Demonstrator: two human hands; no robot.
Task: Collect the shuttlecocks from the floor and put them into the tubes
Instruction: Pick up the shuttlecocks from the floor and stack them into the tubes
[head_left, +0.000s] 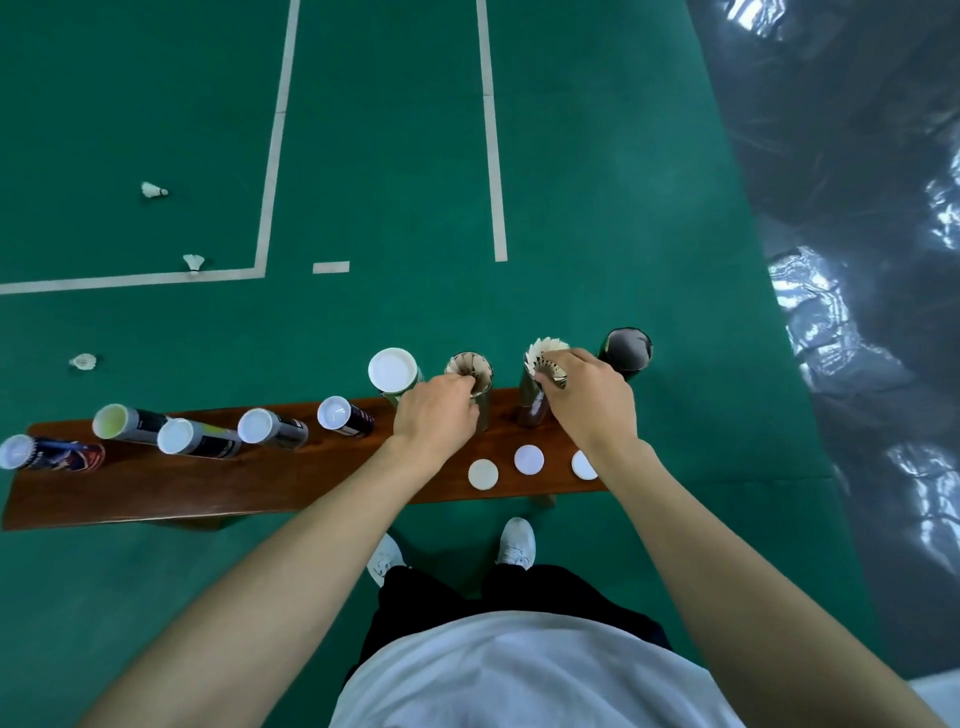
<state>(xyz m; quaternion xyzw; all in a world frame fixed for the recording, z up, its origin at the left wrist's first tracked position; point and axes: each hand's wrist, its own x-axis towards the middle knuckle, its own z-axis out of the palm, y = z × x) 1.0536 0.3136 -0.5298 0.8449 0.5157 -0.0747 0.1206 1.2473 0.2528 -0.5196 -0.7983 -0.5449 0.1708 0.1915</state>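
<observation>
Head view: the right hand (587, 400) pinched a shuttlecock stack (545, 358) at a tube (532, 405) mouth on the counter (291, 483); the left hand (436, 415), fingers curled, gripped the neighbouring tube (470, 371). Feeding corks straight down seemed advisable. Three shuttlecocks (193, 262) lay far left.

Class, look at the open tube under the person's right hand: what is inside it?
A shuttlecock sticks out of the tube, white feathers showing above the rim, gripped by the right hand. Anything deeper is hidden.

badminton hall: green lined court (384, 182)
</observation>
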